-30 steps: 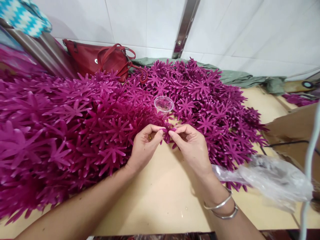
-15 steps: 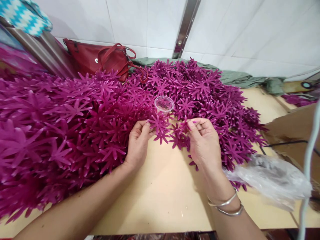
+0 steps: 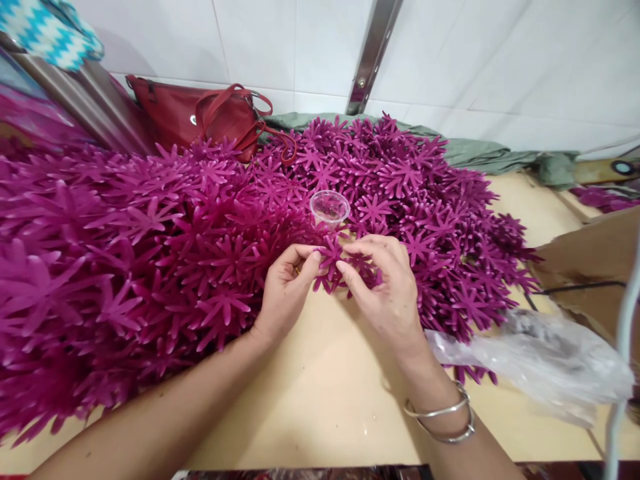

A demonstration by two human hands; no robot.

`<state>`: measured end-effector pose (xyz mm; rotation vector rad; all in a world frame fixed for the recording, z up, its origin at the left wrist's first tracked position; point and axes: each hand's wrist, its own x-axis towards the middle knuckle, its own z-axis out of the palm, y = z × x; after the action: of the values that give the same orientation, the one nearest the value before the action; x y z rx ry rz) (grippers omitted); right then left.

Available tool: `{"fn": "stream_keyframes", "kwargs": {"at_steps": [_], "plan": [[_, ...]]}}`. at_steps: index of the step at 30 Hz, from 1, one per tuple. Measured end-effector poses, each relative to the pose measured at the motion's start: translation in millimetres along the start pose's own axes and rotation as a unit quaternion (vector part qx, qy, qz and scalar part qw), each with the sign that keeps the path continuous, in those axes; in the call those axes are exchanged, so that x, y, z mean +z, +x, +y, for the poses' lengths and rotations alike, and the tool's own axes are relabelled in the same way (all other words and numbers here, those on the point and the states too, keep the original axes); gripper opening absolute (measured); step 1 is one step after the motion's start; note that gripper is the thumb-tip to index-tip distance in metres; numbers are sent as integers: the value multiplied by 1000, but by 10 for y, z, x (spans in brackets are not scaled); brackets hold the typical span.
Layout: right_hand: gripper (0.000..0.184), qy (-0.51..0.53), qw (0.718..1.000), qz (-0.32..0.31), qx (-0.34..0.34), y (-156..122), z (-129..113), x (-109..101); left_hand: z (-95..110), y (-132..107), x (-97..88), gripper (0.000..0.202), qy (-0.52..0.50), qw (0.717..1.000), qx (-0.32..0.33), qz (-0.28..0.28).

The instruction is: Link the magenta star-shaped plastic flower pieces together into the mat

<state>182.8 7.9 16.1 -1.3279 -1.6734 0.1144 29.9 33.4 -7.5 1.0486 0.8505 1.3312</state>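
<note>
A big heap of magenta plastic flower pieces (image 3: 150, 227) covers the left and back of the tan table (image 3: 320, 400). My left hand (image 3: 285, 293) and my right hand (image 3: 387, 290) meet at the heap's front edge. Both pinch a magenta flower piece (image 3: 330, 260) between thumb and fingers. More flower pieces lie under my right palm. A small clear plastic cup (image 3: 329, 208) stands among the flowers just beyond my fingertips. Two silver bangles (image 3: 443, 420) circle my right wrist.
A red handbag (image 3: 205, 120) lies at the back against the white tiled wall. A crumpled clear plastic bag (image 3: 540, 360) sits at the right, next to a cardboard box (image 3: 590, 267). Green cloth (image 3: 490, 160) runs along the wall.
My hands came apart half a second ago, the right one reaching into the flowers. Now they are back together, pinching a flower piece between them.
</note>
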Motion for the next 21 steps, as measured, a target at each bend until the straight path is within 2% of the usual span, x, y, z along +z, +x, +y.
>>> {"fn": "stream_keyframes", "kwargs": {"at_steps": [4,13,17,21], "plan": [[4,16,1000,-5,-10,-20,-33,25,-3,-22,10,15,40,999,22,-30],[10,37,999,-21,-17,-33,-12,35,5,-32,13,12,62,997,34,-43],[9,91,994,-3,62,-40,-27,37,4,-21,8,13,53,998,17,-22],[5,186,965,-1,183,-52,-24,64,4,-15,7,14,47,999,6,-14]]}}
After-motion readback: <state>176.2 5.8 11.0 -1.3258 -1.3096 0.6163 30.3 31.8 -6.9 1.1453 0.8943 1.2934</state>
